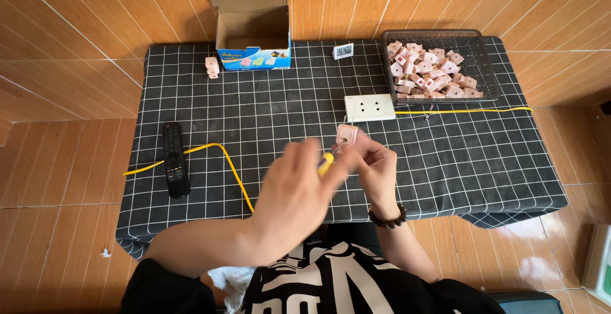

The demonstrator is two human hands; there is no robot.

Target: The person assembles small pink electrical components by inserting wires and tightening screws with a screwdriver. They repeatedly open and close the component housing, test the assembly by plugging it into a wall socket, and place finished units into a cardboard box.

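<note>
Clearly we have a small pink plastic block (347, 134) pinched in the fingers of our right hand (375, 167), raised just above the table (267, 110) in front of the white socket strip (370, 107). Our left hand (296, 190) is blurred, yet its fingers look closed around a yellow-handled tool (326, 163) whose tip points at the block. We judge the block light, rigid and smooth-sided, so it could twist under the tool's push; a hold on its flat opposite faces, close to the body and clear of the side the tool meets, seems safest. It looks like moulded plastic, probably hard enough for a firm squeeze but liable to crack or slip if levered. The tool handle is slim and wants a full wrap of the fingers. Many more such pink pieces lie in the dark mesh basket (480, 53) at the far right, one stands alone (212, 67) beside the open blue cardboard box (252, 49), and a yellow cable (219, 151) runs across the checked cloth past a black remote control (174, 160).
</note>
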